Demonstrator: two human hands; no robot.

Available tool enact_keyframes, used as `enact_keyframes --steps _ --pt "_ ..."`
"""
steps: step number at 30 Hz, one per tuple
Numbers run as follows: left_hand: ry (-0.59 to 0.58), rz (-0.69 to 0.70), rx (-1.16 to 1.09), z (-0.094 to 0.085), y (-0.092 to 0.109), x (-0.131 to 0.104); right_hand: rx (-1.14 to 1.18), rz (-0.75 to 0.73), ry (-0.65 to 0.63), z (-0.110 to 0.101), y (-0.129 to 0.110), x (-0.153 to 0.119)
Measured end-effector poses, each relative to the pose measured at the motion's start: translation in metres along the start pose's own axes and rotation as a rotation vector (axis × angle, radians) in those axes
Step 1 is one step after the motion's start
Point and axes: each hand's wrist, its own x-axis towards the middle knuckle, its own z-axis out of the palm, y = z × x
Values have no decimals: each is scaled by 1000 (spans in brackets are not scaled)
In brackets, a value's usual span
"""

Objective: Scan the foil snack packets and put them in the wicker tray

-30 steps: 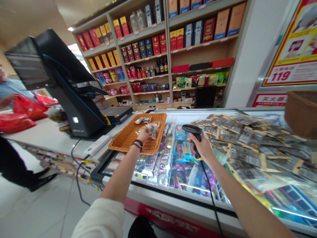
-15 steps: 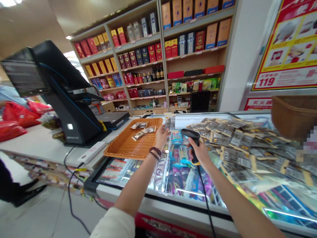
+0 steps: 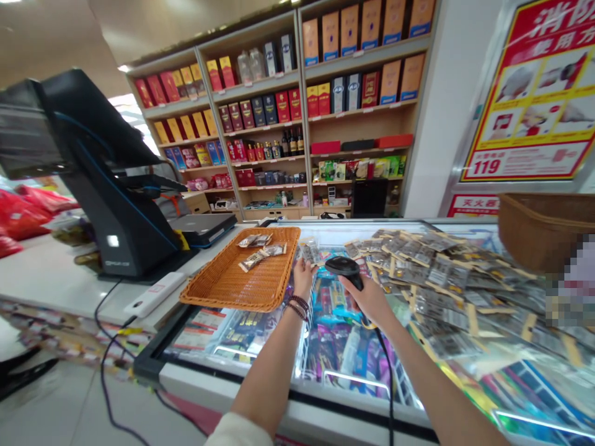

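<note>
My left hand (image 3: 303, 278), with dark beads on its wrist, pinches a small clear-and-silver packet (image 3: 310, 250) just right of the orange wicker basket (image 3: 223, 286). Several similar packets (image 3: 253, 259) lie inside the basket. My right hand (image 3: 369, 298) is wrapped round a black handheld scanner (image 3: 343, 266), whose head points toward the packet in my left hand. A black cable hangs from the scanner over the front edge of the glass-topped freezer (image 3: 223, 373). To the right, a large spread pile of packets (image 3: 441, 279) covers the glass.
A black checkout terminal (image 3: 111, 186) and a white power strip (image 3: 155, 293) stand on the left counter (image 3: 56, 272). A brown basket (image 3: 543, 229) sits at the right. Shelves of boxes and bottles (image 3: 288, 142) line the back. Cables hang beside the freezer's left corner.
The view has shifted slightly. The scanner has moved left, closer to the packet in my left hand, and its head has turned more toward it.
</note>
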Motion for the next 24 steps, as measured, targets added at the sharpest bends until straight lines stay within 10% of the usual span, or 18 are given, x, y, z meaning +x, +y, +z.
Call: enact_keyframes --steps 24 --pt "68 0 21 2 1 -6 84 33 -71 -10 -12 -4"
